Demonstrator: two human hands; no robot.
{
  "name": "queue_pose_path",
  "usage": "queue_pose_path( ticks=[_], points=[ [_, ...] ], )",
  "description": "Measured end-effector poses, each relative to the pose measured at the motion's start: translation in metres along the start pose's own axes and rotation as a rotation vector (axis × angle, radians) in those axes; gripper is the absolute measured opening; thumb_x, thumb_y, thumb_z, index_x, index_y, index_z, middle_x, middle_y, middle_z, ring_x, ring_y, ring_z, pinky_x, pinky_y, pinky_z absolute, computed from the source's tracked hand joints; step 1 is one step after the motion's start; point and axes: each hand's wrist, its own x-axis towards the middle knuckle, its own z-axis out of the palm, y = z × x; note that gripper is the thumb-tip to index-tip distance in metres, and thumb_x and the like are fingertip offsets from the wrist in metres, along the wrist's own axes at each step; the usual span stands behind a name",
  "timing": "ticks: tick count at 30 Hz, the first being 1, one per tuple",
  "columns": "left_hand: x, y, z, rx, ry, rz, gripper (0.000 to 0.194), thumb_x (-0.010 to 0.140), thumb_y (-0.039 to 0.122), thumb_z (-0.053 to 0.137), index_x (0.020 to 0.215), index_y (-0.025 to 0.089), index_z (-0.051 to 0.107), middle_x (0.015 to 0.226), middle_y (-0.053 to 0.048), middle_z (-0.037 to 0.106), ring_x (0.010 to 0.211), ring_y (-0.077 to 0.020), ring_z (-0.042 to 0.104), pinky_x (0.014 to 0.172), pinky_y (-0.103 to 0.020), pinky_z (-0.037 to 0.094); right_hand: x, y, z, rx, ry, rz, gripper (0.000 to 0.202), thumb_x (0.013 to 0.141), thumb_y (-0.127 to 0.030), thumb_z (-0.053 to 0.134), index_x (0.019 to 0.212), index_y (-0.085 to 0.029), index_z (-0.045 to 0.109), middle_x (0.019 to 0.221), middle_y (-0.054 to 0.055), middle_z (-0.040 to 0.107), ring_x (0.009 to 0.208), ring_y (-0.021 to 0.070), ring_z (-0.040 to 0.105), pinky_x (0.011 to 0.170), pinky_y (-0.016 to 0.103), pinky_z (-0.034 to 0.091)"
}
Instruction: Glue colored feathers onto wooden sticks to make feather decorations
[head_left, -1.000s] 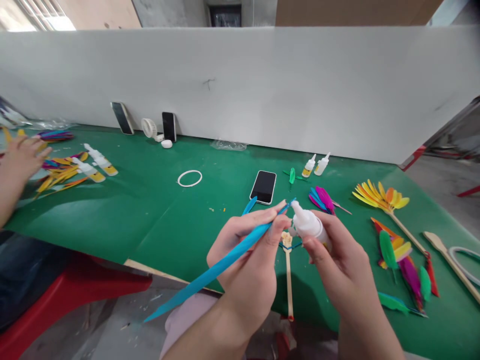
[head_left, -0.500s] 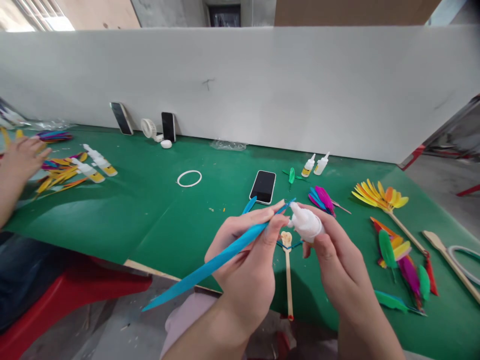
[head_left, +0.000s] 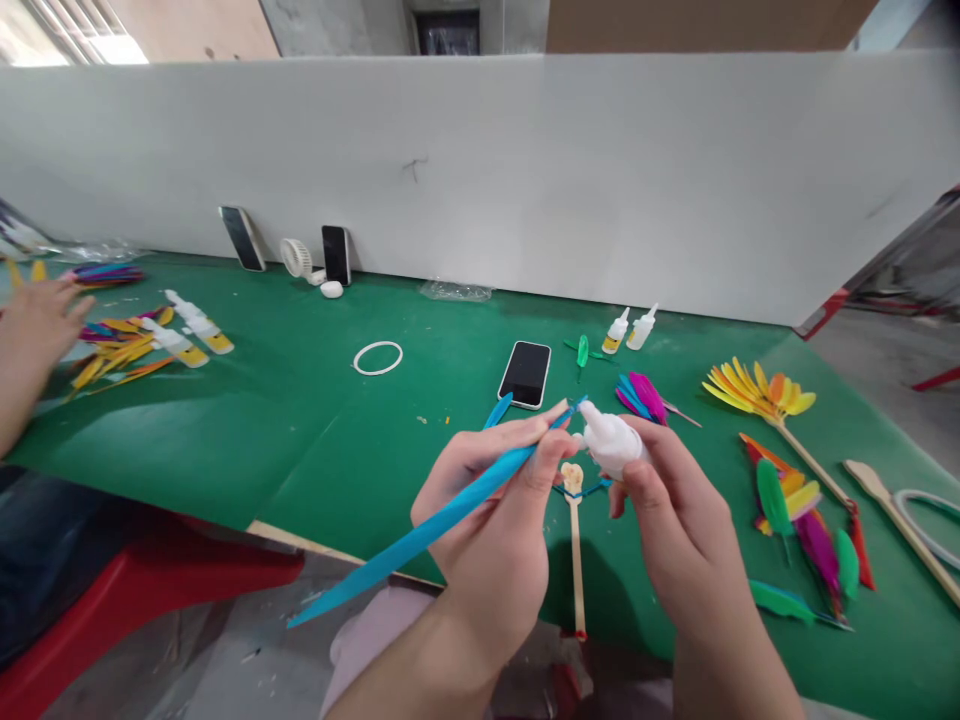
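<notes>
Between the thumb and fingers of my left hand (head_left: 495, 510) is a long blue feather (head_left: 420, 530), its broad end pointing down and left. A second blue feather tip (head_left: 499, 408) shows behind the same hand. My right hand (head_left: 675, 510) is closed around a white glue bottle (head_left: 611, 440), tilted so its nozzle meets or nearly meets the thin end of the blue feather; whether they touch I cannot tell. Below the hands, on the table, lies a wooden stick (head_left: 576, 560) with a rounded head and thin blue pieces at its sides.
On the green table (head_left: 315, 400) are a phone (head_left: 525, 374), a white ring (head_left: 378, 357), two glue bottles (head_left: 630, 328), a yellow feather fan (head_left: 765, 392), loose feathers (head_left: 802, 520) and a wooden stick (head_left: 900, 525). Another person's hand (head_left: 37, 325) is at far left, over feathers. A white board (head_left: 450, 170) stands behind.
The glue bottle has tilted and shifted very slightly in my right hand at the feather's thin end. My left hand and the feather have hardly moved.
</notes>
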Motion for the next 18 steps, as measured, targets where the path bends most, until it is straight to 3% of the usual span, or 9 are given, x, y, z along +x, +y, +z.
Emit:
queue_pose_path(
  ticks=[9, 18],
  points=[
    [-0.0006, 0.0002, -0.0001, 0.043, 0.017, -0.014, 0.008, 0.073, 0.012, 0.067, 0.075, 0.018, 0.062, 0.068, 0.002, 0.070, 0.064, -0.0151, 0.068, 0.053, -0.024, 0.056, -0.0003, -0.0030, -0.0023, -0.117, 0.079, -0.073, 0.024, 0.085, -0.033, 0.051, 0.108, -0.032, 0.052, 0.088, -0.003, 0.063, 0.067, 0.0075, 0.056, 0.049, 0.014, 0.041],
    [0.0000, 0.0019, 0.0007, 0.073, 0.024, -0.019, 0.007, 0.073, 0.015, 0.068, 0.074, 0.018, 0.061, 0.066, 0.003, 0.069, 0.064, -0.0155, 0.068, 0.055, -0.026, 0.057, 0.0008, -0.0018, -0.0004, -0.093, 0.123, -0.094, 0.025, 0.079, -0.031, 0.059, 0.103, -0.031, 0.054, 0.091, -0.004, 0.063, 0.079, 0.0082, 0.059, 0.064, 0.015, 0.049]
  ],
)
